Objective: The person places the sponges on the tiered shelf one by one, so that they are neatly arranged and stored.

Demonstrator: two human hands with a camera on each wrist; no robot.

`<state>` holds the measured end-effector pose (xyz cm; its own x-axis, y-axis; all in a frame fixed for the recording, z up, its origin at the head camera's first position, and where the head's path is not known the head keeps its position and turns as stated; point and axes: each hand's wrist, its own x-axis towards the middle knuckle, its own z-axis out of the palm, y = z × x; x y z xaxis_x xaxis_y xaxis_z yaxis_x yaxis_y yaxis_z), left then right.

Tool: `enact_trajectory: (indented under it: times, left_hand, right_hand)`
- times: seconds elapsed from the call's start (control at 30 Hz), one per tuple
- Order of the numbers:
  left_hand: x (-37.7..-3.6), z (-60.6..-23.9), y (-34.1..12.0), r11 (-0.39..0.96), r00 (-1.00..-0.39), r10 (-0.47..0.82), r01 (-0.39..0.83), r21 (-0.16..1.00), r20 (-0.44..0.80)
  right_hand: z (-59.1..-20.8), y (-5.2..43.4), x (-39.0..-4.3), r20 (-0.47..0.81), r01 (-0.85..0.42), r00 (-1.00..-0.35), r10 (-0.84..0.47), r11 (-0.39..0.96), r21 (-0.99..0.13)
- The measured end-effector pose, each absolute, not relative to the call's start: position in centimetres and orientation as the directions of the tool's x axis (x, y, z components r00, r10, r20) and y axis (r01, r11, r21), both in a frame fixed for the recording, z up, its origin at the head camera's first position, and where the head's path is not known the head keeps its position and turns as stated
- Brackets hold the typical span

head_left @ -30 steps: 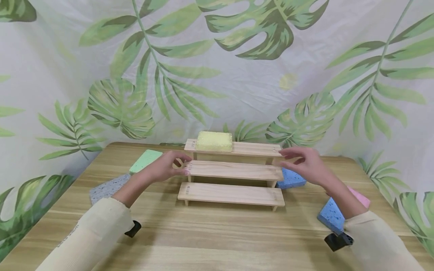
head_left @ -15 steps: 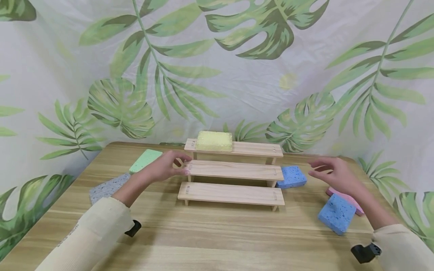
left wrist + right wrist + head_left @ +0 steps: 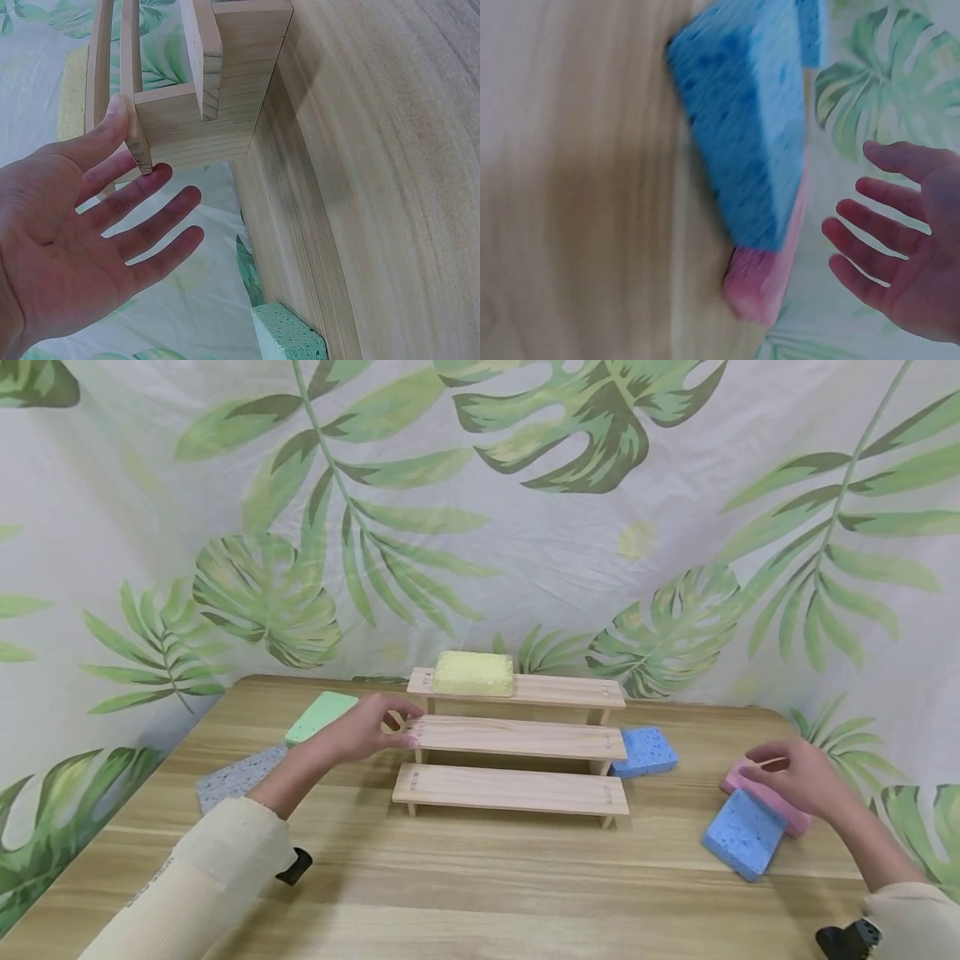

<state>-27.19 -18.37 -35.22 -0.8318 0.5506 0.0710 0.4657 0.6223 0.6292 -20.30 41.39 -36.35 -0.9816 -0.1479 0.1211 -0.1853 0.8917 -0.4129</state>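
A three-tier wooden display stand [image 3: 517, 789] is on the table, with a yellow sponge [image 3: 473, 672] lying on its top tier at the left. My left hand [image 3: 367, 727] pinches the left end of the middle tier between thumb and fingers; in the left wrist view its outer fingers spread away from the wood. Over at the right, my right hand [image 3: 802, 777] hovers with relaxed fingers above a pink sponge [image 3: 797, 820] and a blue sponge [image 3: 744, 835] that partly overlaps it. The right wrist view shows that hand [image 3: 922, 247] apart from both sponges.
Another blue sponge [image 3: 647, 752] lies by the stand's right end. Left of the stand are a green sponge [image 3: 321, 716] and a grey sponge [image 3: 238, 774], the latter partly behind the left forearm. A leaf-print cloth [image 3: 555, 568] hangs behind the wooden table [image 3: 480, 885].
My right hand has moved right, from beside the stand's right end to over the pink and blue sponges. My left hand has stayed on the middle tier.
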Motion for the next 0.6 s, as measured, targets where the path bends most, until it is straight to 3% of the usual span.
enact_trajectory:
  times: [0.23,0.6]
  left_hand:
    - [-27.2,-35.3,-18.4,0.617,-0.828,0.556,0.471,0.630,0.074]
    - [-27.1,-35.3,-18.4,0.624,-0.839,0.541,0.449,0.639,0.061]
  right_hand:
    - [-37.1,43.6,-19.7,0.098,-0.127,-0.990,-0.100,0.938,-0.323]
    - [-37.9,44.8,-19.5,0.018,-0.121,-0.992,-0.121,0.943,-0.311]
